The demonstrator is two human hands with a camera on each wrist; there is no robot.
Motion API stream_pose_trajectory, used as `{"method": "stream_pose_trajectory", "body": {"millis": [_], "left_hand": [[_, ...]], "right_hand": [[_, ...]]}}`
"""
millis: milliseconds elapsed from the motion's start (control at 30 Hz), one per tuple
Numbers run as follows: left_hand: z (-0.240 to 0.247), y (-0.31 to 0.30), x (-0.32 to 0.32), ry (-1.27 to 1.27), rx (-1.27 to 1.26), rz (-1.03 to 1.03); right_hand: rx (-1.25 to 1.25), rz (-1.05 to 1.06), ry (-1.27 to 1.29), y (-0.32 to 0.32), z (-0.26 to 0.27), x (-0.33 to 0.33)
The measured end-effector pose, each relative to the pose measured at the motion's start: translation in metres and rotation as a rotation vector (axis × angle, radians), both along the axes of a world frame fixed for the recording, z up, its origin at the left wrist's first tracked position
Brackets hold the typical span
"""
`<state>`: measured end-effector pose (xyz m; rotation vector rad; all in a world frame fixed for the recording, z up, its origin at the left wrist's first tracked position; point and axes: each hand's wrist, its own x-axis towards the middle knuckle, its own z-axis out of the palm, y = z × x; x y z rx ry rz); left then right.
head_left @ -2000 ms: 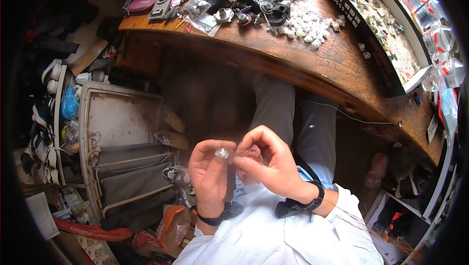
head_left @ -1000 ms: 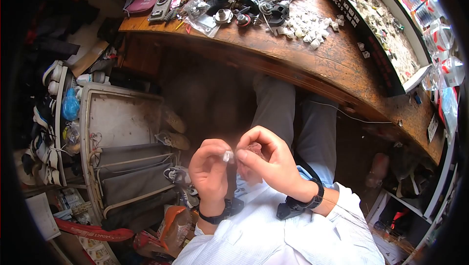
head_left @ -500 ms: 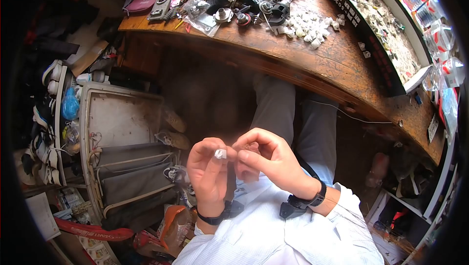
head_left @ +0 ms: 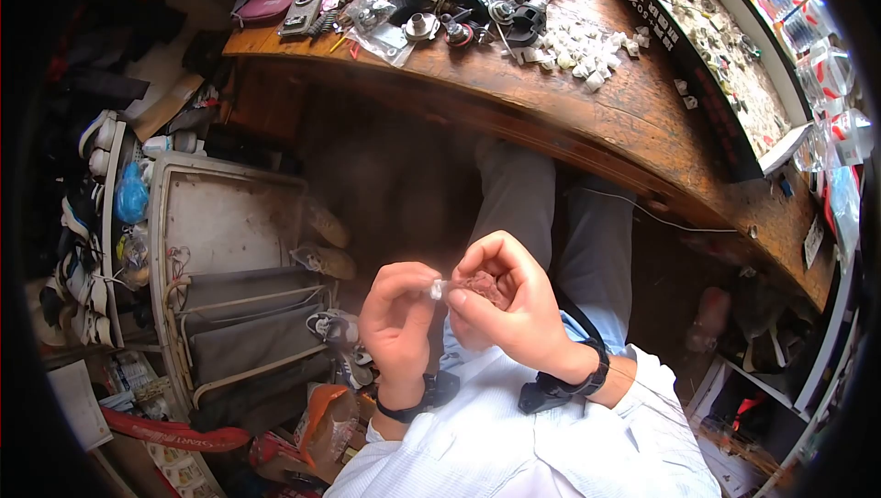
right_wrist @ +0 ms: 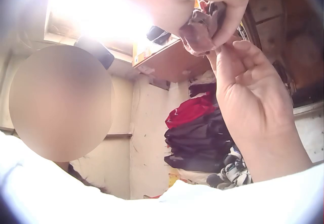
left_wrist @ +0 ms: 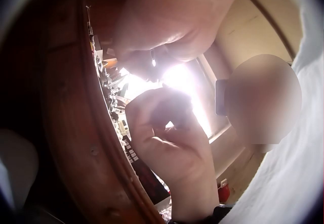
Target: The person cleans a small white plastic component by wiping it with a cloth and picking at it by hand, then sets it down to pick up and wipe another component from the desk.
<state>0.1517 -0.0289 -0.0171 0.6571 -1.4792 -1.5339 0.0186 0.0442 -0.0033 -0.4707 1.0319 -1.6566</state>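
Above the lap, the left hand (head_left: 397,322) pinches a small white piece (head_left: 437,290) between thumb and forefinger. Close against it on the right, the right hand (head_left: 521,314) curls round a crumpled reddish-brown thing (head_left: 484,288), its thumb and forefinger tips meeting near the white piece. In the right wrist view the crumpled thing (right_wrist: 198,34) shows under the right hand's fingers, and the left hand (right_wrist: 258,100) reaches up to it. Glare in the left wrist view hides what lies between the fingers.
A wooden table (head_left: 633,131) ahead bears metal and black parts, a heap of small white pieces (head_left: 587,53) and a black-sided box (head_left: 725,122). Plastic bottles (head_left: 823,71) stand at the right. A folded metal-framed chair (head_left: 239,223) and shoes lie at the left.
The white piece, earlier showing its flat face over the left thumb, is turned and nearer the right fingertips. The left hand has shifted slightly right; the right hand still holds the crumpled thing.
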Motion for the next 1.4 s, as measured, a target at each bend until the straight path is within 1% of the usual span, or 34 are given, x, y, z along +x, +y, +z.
{"method": "stream_pose_trajectory", "body": {"millis": [133, 267, 333, 433, 533, 667, 767, 833, 867, 933, 967, 1033, 1067, 1133, 1167, 1233, 1267, 1333, 1400], "left_hand": [[0.002, 0.002, -0.001, -0.073, -0.066, 0.032], [0.004, 0.002, -0.002, -0.133, -0.139, 0.048], [0.005, 0.003, -0.002, -0.151, -0.178, 0.045], [0.004, 0.003, -0.003, -0.132, -0.153, 0.061], [0.006, 0.003, -0.004, -0.138, -0.155, 0.072], [0.006, 0.002, -0.003, -0.154, -0.205, 0.050], [0.006, 0.003, -0.005, -0.166, -0.206, 0.057], [0.005, 0.002, -0.004, -0.189, -0.208, 0.073], [0.004, 0.002, -0.004, -0.189, -0.207, 0.073], [0.004, 0.004, -0.003, -0.127, 0.000, 0.025], [0.004, 0.003, -0.003, -0.127, 0.000, 0.026], [0.004, 0.002, -0.003, 0.056, 0.281, -0.064], [0.003, 0.001, -0.004, 0.057, 0.280, -0.066], [0.000, 0.002, -0.003, 0.078, 0.283, -0.056], [0.000, 0.002, -0.003, 0.077, 0.284, -0.056], [0.004, 0.001, -0.004, -0.008, 0.174, -0.031], [0.005, 0.001, -0.004, -0.008, 0.173, -0.030], [0.007, 0.000, -0.002, -0.099, 0.043, -0.021], [0.011, -0.002, -0.002, -0.119, 0.006, -0.040]], "right_hand": [[0.029, -0.028, 0.102, 0.000, -0.001, 0.001], [0.039, -0.066, 0.116, 0.001, 0.000, 0.002], [0.041, -0.079, 0.050, 0.002, 0.001, 0.002], [0.059, -0.062, 0.127, 0.002, -0.002, 0.003], [0.064, -0.065, 0.146, 0.001, -0.003, 0.003], [0.044, -0.093, 0.064, 0.001, 0.002, 0.001], [0.064, -0.075, 0.125, 0.001, -0.001, 0.001], [0.027, -0.086, 0.168, 0.000, -0.003, 0.002], [0.012, -0.080, 0.087, 0.000, 0.001, -0.001], [-0.031, -0.087, -0.108, -0.002, 0.003, -0.008], [-0.026, -0.115, -0.134, -0.002, 0.002, -0.009], [-0.011, -0.142, -0.112, -0.004, 0.002, -0.010], [-0.011, -0.144, -0.110, -0.004, 0.003, -0.010], [-0.011, -0.055, -0.085, -0.003, 0.005, -0.009], [-0.010, -0.055, -0.086, -0.003, 0.005, -0.009], [-0.018, 0.031, 0.059, -0.003, 0.004, -0.008], [-0.024, 0.028, 0.079, -0.004, 0.002, -0.007], [-0.009, 0.045, 0.075, -0.003, 0.004, -0.009], [0.005, 0.055, 0.080, -0.003, 0.004, -0.010]]}}
